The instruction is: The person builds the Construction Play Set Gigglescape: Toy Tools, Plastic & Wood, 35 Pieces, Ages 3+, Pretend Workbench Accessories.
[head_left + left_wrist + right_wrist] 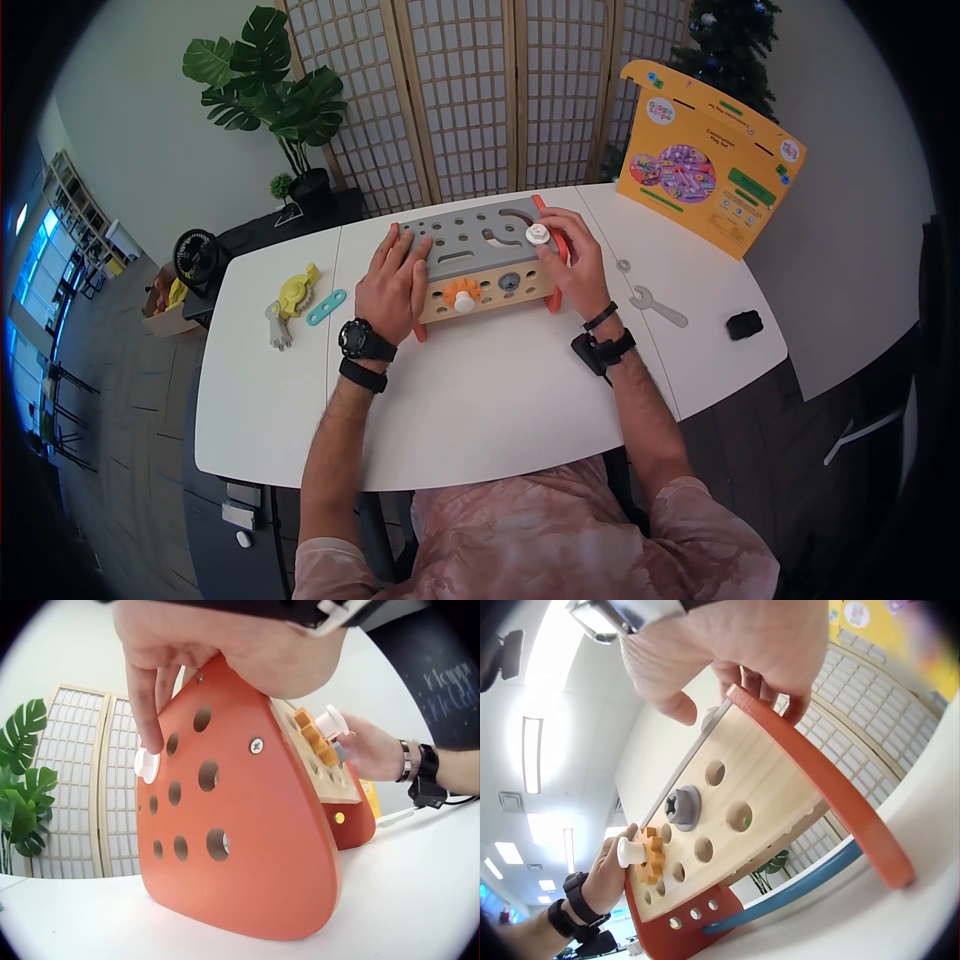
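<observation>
A toy workbench (470, 250) with a grey perforated top, pale wooden front and red side panels (240, 817) stands on the table. My left hand (392, 285) grips its left end; in the left wrist view one fingertip reaches a white peg (148, 766) by the panel's far edge. My right hand (578, 262) holds the right end, fingers over the red panel and thumb near a white knob (538, 234) on top. On the front sit an orange gear (462, 290) with a white peg (630, 853) through it and a grey bolt (682, 808).
Left of the workbench lie a yellow toy piece (297, 292), a grey piece (277, 327) and a teal strip (327, 307). At right are a grey toy wrench (660, 306), a small nut (623, 266) and a black object (744, 325). An orange box (705, 160) stands behind.
</observation>
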`<state>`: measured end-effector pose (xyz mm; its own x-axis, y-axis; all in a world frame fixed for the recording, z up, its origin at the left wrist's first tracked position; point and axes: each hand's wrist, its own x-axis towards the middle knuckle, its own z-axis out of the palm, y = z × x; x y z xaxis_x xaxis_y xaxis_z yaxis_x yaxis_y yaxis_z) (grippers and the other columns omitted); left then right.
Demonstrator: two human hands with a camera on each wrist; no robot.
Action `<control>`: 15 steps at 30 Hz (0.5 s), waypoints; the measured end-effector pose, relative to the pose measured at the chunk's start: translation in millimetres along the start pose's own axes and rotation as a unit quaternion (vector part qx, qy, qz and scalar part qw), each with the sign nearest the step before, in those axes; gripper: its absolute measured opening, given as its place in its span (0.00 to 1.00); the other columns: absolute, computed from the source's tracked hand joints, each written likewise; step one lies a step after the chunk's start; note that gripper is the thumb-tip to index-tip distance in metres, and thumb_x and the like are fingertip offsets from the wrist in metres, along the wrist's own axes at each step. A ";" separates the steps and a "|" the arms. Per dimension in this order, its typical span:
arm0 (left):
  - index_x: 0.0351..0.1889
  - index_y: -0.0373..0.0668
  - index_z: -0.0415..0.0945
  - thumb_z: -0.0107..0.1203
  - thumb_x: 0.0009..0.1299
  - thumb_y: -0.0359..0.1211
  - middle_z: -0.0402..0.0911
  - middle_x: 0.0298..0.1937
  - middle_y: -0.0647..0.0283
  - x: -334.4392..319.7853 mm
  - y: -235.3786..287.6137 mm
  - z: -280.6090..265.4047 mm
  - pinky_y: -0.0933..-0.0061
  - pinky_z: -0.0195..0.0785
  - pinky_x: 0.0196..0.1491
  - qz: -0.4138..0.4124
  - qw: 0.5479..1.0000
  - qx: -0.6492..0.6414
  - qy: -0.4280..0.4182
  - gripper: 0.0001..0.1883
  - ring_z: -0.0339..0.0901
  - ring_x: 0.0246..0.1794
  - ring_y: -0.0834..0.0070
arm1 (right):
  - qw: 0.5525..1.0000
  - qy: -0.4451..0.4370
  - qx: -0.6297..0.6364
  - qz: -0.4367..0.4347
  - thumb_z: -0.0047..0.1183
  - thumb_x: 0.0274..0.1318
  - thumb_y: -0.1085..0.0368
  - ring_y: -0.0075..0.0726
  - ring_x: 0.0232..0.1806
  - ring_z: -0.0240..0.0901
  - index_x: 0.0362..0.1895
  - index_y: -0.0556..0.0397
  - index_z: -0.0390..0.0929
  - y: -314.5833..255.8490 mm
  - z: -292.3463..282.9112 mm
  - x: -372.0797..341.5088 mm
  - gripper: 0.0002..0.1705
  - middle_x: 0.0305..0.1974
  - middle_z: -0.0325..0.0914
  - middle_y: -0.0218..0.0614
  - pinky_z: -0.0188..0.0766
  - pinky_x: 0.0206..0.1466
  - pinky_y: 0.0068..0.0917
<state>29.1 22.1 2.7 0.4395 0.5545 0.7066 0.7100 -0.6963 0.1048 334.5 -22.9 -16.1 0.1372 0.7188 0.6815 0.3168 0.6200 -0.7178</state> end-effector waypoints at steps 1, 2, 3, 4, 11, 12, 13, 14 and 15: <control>0.67 0.45 0.83 0.44 0.85 0.35 0.82 0.68 0.47 0.1 0.0 -0.1 0.57 0.74 0.72 0.000 1.000 -0.002 0.001 0.20 0.72 0.77 0.52 | 1.000 -0.001 -0.022 -0.005 0.62 0.58 0.75 0.43 0.67 0.77 0.57 0.57 0.82 -0.4 0.4 0.8 0.21 0.65 0.77 0.43 0.71 0.72 0.36; 0.67 0.45 0.83 0.44 0.85 0.35 0.82 0.68 0.47 0.2 0.2 -0.2 0.57 0.74 0.72 0.001 1.000 -0.002 0.001 0.20 0.72 0.77 0.52 | 0.999 -0.002 -0.045 -0.009 0.62 0.59 0.74 0.43 0.67 0.77 0.58 0.56 0.82 -0.9 0.9 1.3 0.21 0.65 0.77 0.43 0.71 0.72 0.36; 0.67 0.45 0.83 0.44 0.85 0.35 0.82 0.68 0.47 0.3 0.4 -0.1 0.57 0.74 0.72 -0.002 1.000 -0.003 0.000 0.20 0.72 0.77 0.52 | 0.999 -0.001 -0.044 -0.009 0.62 0.59 0.74 0.43 0.67 0.77 0.58 0.56 0.82 -1.4 1.3 1.2 0.21 0.65 0.77 0.43 0.71 0.72 0.36; 0.67 0.45 0.83 0.44 0.85 0.35 0.82 0.68 0.47 0.4 0.6 -0.1 0.57 0.74 0.72 -0.004 1.000 -0.005 -0.001 0.20 0.72 0.77 0.52 | 0.999 -0.001 -0.054 -0.009 0.62 0.59 0.74 0.44 0.67 0.78 0.57 0.56 0.82 -3.4 1.7 1.3 0.21 0.64 0.78 0.42 0.71 0.72 0.36; 0.67 0.44 0.83 0.44 0.85 0.34 0.82 0.68 0.47 0.6 1.7 -0.8 0.56 0.73 0.73 0.000 1.000 -0.013 0.001 0.20 0.72 0.77 0.52 | 0.998 0.023 -0.049 -0.014 0.63 0.60 0.73 0.44 0.65 0.79 0.58 0.55 0.79 -10.7 6.9 1.0 0.21 0.62 0.79 0.42 0.72 0.71 0.36; 0.67 0.44 0.83 0.44 0.85 0.34 0.82 0.68 0.46 0.5 1.3 -0.2 0.56 0.73 0.73 -0.001 1.000 -0.014 0.002 0.20 0.72 0.77 0.52 | 0.998 0.023 -0.049 -0.014 0.63 0.60 0.73 0.44 0.65 0.79 0.58 0.55 0.79 -8.1 7.2 0.7 0.21 0.62 0.79 0.42 0.72 0.71 0.36; 0.67 0.44 0.83 0.44 0.85 0.34 0.82 0.68 0.46 0.3 1.0 0.1 0.56 0.72 0.73 -0.002 1.000 -0.015 0.003 0.20 0.72 0.77 0.52 | 0.998 0.026 -0.049 -0.015 0.64 0.61 0.72 0.43 0.65 0.79 0.57 0.55 0.78 -5.5 8.5 1.2 0.20 0.61 0.80 0.42 0.73 0.70 0.35; 0.67 0.44 0.83 0.44 0.85 0.34 0.82 0.68 0.46 0.4 1.0 0.1 0.56 0.72 0.73 -0.002 1.000 -0.015 0.002 0.20 0.72 0.77 0.52 | 0.998 0.029 -0.049 -0.015 0.64 0.61 0.71 0.43 0.64 0.79 0.57 0.55 0.77 -3.3 9.1 1.3 0.19 0.61 0.80 0.42 0.73 0.70 0.35; 0.67 0.44 0.83 0.44 0.85 0.34 0.82 0.68 0.46 0.4 0.8 0.2 0.56 0.72 0.73 -0.002 1.000 -0.014 0.002 0.20 0.72 0.77 0.52 | 0.998 0.028 -0.049 -0.015 0.64 0.61 0.71 0.43 0.64 0.79 0.57 0.55 0.77 -1.2 8.8 1.0 0.19 0.61 0.80 0.42 0.73 0.70 0.35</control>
<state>29.9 21.8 2.9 0.4345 0.5552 0.7092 0.6962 -0.7066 0.1265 326.0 -20.2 -15.8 0.1785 0.6795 0.7117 0.4113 0.6056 -0.6813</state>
